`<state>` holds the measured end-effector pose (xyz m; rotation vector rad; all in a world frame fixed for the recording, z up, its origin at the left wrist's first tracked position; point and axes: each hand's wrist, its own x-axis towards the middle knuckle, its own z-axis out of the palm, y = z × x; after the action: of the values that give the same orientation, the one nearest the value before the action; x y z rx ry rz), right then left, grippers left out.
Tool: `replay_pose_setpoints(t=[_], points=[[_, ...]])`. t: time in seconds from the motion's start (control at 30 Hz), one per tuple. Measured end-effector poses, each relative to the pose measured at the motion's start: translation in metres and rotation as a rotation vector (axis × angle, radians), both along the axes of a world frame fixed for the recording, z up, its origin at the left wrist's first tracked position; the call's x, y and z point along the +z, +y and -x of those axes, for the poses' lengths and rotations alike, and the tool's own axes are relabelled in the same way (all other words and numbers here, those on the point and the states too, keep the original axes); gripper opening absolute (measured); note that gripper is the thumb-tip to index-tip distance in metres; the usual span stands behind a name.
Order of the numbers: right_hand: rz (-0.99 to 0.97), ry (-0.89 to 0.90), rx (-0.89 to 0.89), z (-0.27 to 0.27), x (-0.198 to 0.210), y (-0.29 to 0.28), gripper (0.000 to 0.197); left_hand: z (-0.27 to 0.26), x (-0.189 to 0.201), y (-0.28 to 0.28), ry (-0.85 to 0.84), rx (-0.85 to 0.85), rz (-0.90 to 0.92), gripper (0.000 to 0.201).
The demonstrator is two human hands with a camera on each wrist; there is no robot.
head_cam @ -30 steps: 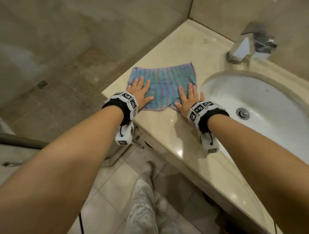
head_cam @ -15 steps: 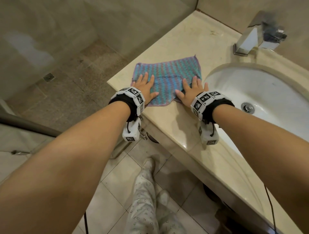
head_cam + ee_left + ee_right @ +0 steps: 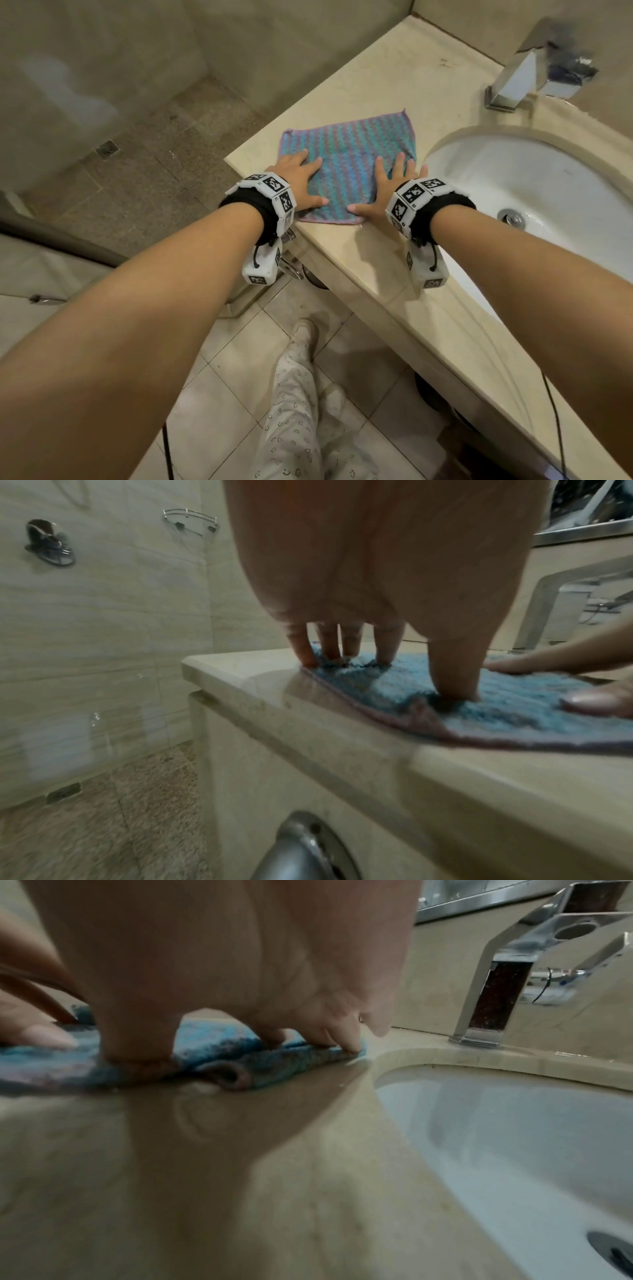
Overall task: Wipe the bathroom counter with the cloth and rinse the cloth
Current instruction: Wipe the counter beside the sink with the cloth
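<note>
Flanking the cloth (image 3: 346,164) at right are a white sink (image 3: 534,192) and, upper right, a chrome tap (image 3: 513,82). It lies flat on the beige counter (image 3: 376,270), long axis across the frame, under the left hand (image 3: 298,181) and right hand (image 3: 390,185), fingers spread, pressing.

Cloth (image 3: 349,164) lies flat on the tabletop (image 3: 387,274) at its left end, just left of the sink (image 3: 548,192). Left hand (image 3: 298,181) rests on the cloth's near left part, right hand (image 3: 390,192) on its near right. Faucet (image 3: 527,78) stands behind the sink.
</note>
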<state>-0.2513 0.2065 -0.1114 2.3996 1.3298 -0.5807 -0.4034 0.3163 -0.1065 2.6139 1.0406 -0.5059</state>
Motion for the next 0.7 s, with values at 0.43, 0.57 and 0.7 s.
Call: replay_pose_setpoints(t=[0.43,0.57,0.7], points=[[0.046,0.045,0.108,-0.005,-0.002,-0.039,0.113,0.000,0.006,-0.030,-0.051,-0.050,-0.228,0.071],[0.034,0.016,0.144,-0.010,0.013,-0.039,0.104,0.002,0.003,-0.032,-0.180,-0.103,-0.274,0.057],[-0.088,0.071,0.014,-0.007,0.023,-0.035,0.090,0.001,0.001,-0.029,-0.215,-0.095,0.050,0.069]])
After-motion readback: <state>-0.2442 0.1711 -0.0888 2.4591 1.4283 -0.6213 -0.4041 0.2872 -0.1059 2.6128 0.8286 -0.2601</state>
